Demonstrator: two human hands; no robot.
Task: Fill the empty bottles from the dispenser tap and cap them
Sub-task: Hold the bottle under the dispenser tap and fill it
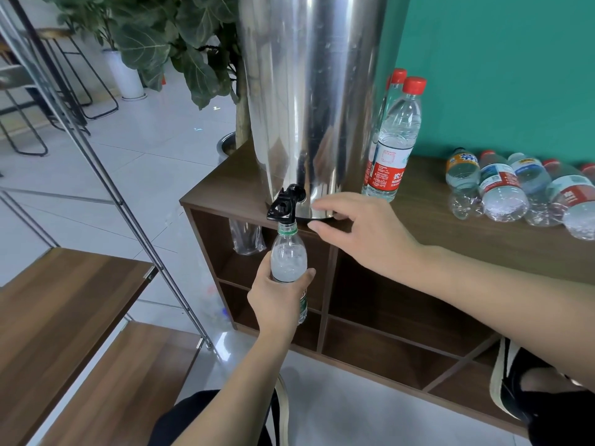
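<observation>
The dispenser [309, 101] runs off the top of the frame, so its lid is out of sight, and the left hand [277, 300] covers the lower half of the bottle [287, 259], hiding most of its label. At the right edge the row of lying bottles [515, 191] is cut off, the last showing only a red cap. Their label print is too small to read.

Potted plant [180, 49] and bar stools [69, 69] behind — teal wall [499, 69] right
</observation>
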